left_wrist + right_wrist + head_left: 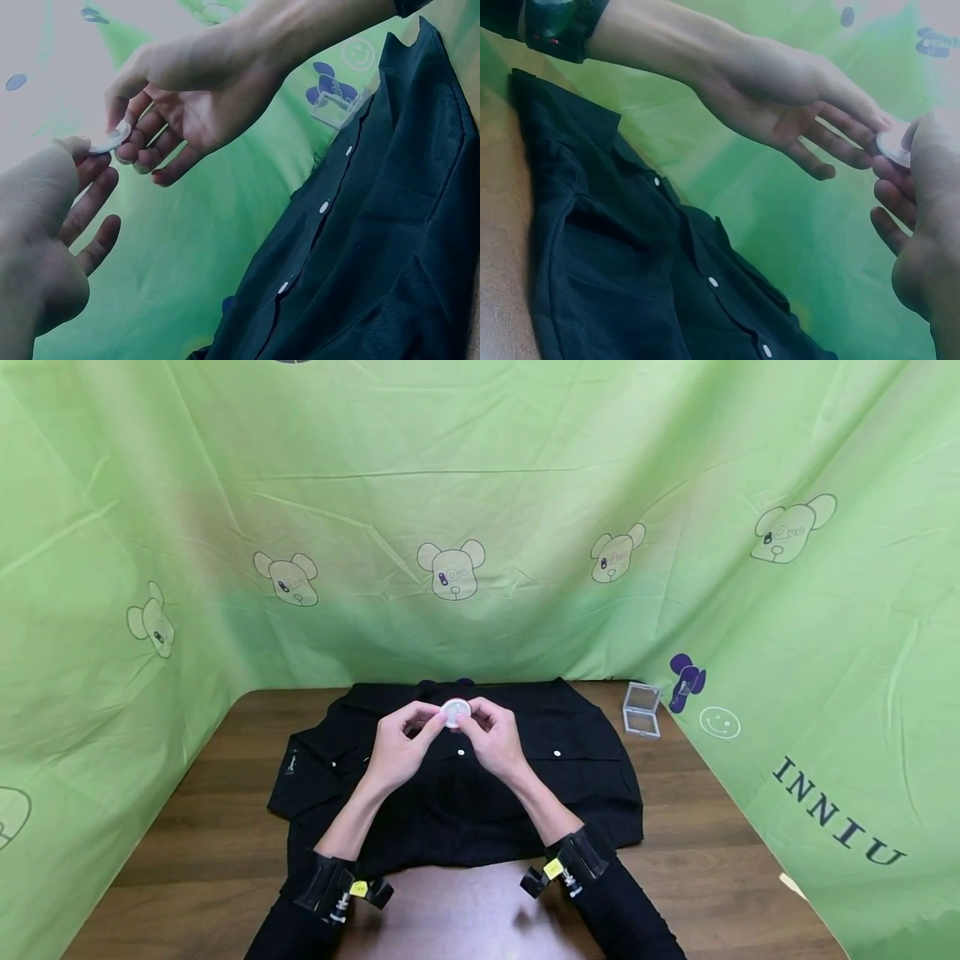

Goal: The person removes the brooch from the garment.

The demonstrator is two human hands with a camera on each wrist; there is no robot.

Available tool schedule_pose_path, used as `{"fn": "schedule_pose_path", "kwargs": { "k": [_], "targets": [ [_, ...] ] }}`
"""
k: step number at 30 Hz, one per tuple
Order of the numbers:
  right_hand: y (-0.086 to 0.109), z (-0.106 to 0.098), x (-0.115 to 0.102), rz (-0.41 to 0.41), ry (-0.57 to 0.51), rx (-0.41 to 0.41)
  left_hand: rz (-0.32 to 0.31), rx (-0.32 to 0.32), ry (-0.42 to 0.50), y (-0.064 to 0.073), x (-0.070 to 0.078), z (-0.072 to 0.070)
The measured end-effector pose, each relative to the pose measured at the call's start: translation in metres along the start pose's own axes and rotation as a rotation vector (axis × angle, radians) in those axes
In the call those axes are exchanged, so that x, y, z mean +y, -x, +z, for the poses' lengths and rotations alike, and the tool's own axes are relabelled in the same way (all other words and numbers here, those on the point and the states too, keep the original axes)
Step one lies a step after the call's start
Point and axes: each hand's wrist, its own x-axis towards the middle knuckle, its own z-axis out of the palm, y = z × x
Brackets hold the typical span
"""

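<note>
A small round white disc with a reddish rim, like a badge, is held up above a black shirt. My left hand pinches its left edge between thumb and fingers. On the opposite edge, the thumb and fingers of my right hand pinch it too. Both wrist views show the disc seen nearly edge-on, the other fingers loosely bent below it. The shirt lies spread on the table, with white buttons down its front; neither hand touches it.
A clear hinged square case stands open at the table's back right. The wooden table shows around the shirt. Green printed cloth encloses the back and both sides. A small pale object lies at the right edge.
</note>
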Motion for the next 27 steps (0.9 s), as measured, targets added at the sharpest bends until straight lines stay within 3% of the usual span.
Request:
{"fn": "schedule_pose_path", "kwargs": {
  "k": [17, 27],
  "targets": [
    [0.0009, 0.0013, 0.0003, -0.023, -0.022, -0.005, 0.010, 0.014, 0.027, -0.0008, -0.0007, -0.0007],
    [-0.0005, -0.0039, 0.0009, -0.015, 0.014, -0.055, 0.046, 0.027, -0.046, -0.0005, -0.0033, -0.0029]
  ]
}}
